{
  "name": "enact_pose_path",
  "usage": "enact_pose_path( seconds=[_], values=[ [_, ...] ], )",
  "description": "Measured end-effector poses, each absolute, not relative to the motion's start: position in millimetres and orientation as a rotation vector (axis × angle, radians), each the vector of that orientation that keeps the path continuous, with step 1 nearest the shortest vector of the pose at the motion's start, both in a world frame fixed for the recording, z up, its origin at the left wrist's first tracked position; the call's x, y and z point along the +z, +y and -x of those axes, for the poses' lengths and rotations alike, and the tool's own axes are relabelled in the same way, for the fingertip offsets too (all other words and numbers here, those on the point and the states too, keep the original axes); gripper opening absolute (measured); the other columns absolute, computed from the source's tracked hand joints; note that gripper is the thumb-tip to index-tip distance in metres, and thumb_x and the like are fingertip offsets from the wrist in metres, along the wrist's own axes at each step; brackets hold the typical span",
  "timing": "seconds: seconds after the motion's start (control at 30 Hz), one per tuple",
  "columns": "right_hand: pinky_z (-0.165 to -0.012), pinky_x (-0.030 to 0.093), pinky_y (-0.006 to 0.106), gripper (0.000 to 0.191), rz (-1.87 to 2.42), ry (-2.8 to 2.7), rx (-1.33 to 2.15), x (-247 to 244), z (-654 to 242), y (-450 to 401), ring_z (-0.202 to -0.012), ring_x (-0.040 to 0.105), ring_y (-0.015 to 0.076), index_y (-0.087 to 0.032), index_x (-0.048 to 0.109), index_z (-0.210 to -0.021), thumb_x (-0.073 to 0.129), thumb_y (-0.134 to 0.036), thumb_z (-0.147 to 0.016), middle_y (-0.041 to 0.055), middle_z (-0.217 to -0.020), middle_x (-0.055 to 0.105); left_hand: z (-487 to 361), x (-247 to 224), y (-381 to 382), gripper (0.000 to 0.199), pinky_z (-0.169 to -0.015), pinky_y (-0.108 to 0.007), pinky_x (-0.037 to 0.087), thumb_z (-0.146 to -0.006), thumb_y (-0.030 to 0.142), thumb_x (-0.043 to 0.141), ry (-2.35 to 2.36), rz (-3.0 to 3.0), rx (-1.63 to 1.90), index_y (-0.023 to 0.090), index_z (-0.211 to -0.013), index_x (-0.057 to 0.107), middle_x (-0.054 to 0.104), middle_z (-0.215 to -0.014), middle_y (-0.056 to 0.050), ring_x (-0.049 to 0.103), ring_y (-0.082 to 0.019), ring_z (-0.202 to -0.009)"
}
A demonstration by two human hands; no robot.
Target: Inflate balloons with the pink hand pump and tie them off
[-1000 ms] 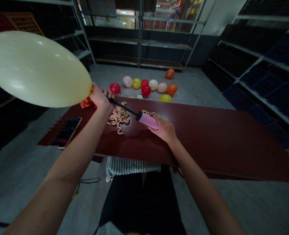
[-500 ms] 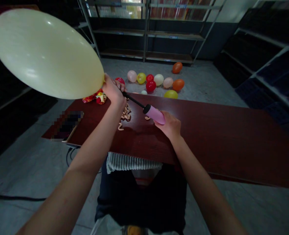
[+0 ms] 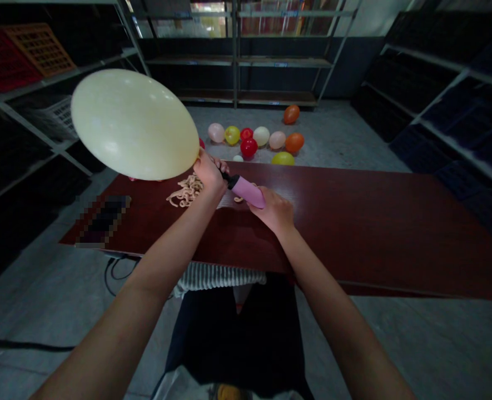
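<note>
A large pale yellow balloon (image 3: 135,125) is inflated and hangs up to the left of my left hand (image 3: 210,171). The fingers of that hand are closed around the balloon's neck and the black front end of a pump. My right hand (image 3: 274,211) grips the pump's pink body (image 3: 249,192). Little of the black rod shows between the two hands. Beneath them on the dark red table (image 3: 354,222) lies a pile of beige twisted balloons (image 3: 188,190), partly hidden by my left hand and forearm.
A blurred-out flat object (image 3: 106,221) lies on the table's left part. On the floor beyond are several balloons, among them a red one (image 3: 249,148) and an orange one (image 3: 294,143). Shelves (image 3: 279,62) stand behind, with crates (image 3: 39,49) at the left.
The pink pump body has slid closer to my left hand, and the exposed black rod is shorter. The pale balloon appears lower and further right. The view has shifted somewhat.
</note>
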State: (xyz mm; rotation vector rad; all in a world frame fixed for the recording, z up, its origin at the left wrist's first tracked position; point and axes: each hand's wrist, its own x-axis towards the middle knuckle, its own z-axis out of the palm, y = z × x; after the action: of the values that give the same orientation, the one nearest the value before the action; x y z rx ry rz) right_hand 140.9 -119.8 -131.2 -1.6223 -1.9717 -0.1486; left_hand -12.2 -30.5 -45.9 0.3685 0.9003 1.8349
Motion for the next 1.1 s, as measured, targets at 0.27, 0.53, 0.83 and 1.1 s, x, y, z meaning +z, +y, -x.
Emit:
enact_pose_path(
  seconds=[0.27,0.53,0.83,1.1],
  values=[
    [-0.076,0.051,0.035,0.055,1.54,-2.121,-0.177,-137.1,-136.8,-119.4,-0.097,0.072,0.0275,-0.019,0.057,-0.136,0.065,-0.047,-0.09,0.0132,-0.121,0.073,76.5,-39.4,-29.5,0.042,-0.038,-0.023,0.027,-0.102,0.022,0.041,0.895,-0.299,1.982,0.022,-0.063,0.027,0.026,-0.046,0.007,0.029,-0.008,-0.035],
    [-0.073,0.05,0.034,0.039,1.478,-2.182,-0.225,-131.9,-131.6,-122.6,-0.09,0.072,0.0257,-0.018,0.066,-0.117,0.061,-0.047,-0.092,0.0115,-0.108,0.076,144.4,-22.6,-30.9,0.041,-0.041,-0.023,0.028,-0.1,0.021,0.045,0.923,-0.293,2.059,0.021,-0.063,0.027,0.027,-0.048,0.006,0.029,-0.008,-0.036],
    [-0.077,0.053,0.037,0.045,1.504,-2.028,-0.148,-132.2,-136.8,-119.9,-0.093,0.073,0.0269,-0.018,0.063,-0.125,0.068,-0.04,-0.086,0.0106,-0.113,0.076,117.9,-3.4,-24.4,0.042,-0.039,-0.022,0.026,-0.106,0.029,0.042,0.9,-0.324,2.146,0.022,-0.067,0.026,0.025,-0.05,0.007,0.028,-0.008,-0.036],
    [-0.069,0.05,0.035,0.042,1.575,-1.881,-0.143,-138.1,-142.6,-116.9,-0.088,0.073,0.0278,-0.021,0.066,-0.12,0.069,-0.044,-0.085,0.0094,-0.101,0.077,35.6,0.9,-23.0,0.046,-0.041,-0.023,0.023,-0.108,0.039,0.039,0.839,-0.551,2.048,0.023,-0.067,0.026,0.022,-0.051,0.007,0.027,-0.007,-0.036]
  ],
)
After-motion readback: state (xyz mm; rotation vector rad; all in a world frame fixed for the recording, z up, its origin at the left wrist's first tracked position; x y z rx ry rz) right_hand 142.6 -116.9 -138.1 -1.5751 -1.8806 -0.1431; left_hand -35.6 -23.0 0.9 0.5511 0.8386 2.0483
